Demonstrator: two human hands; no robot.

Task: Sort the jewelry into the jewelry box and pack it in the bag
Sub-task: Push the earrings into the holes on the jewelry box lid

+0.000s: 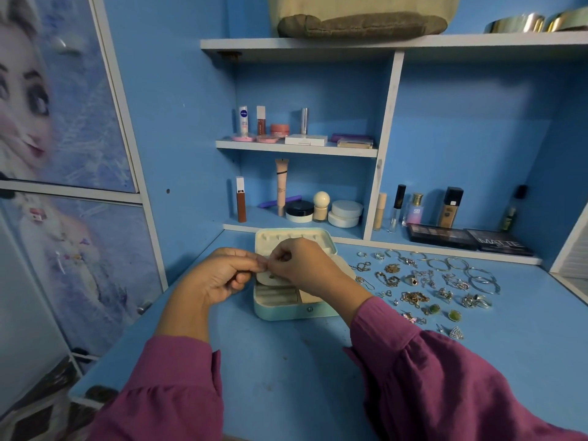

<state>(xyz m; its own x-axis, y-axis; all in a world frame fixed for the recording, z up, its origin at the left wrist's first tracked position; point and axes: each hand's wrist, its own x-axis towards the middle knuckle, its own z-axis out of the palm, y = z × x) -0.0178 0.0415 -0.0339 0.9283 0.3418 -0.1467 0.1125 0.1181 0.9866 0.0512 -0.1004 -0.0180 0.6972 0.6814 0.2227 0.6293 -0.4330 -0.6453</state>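
Together over the open jewelry box [294, 313], left hand [222, 275] and right hand [302, 265], fingertips pinched, grip's contents too small to tell.

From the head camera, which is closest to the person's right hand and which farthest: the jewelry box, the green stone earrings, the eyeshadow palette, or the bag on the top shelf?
From the right hand:
1. Jewelry box, open, directly under the hand.
2. Green stone earrings, on the desk to the right.
3. Eyeshadow palette, at the back right of the desk.
4. Bag, up on the top shelf.
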